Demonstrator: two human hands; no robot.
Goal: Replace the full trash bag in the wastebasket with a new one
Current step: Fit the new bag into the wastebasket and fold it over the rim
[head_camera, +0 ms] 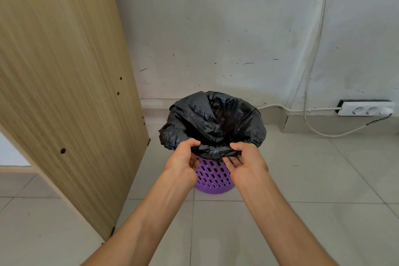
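Your left hand (183, 161) and right hand (245, 163) pinched the black bag's (216, 119) near edge on the wastebasket (213, 178) rim; the swap looked unfinished.

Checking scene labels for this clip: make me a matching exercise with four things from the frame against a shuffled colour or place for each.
Things:
1. trash bag
2. wastebasket
3. power strip
4. wooden panel

Descriptions:
a. purple, perforated
b. tan, at the left
c. black, crinkled
d. white, far right

Pairs: 1-c, 2-a, 3-d, 4-b
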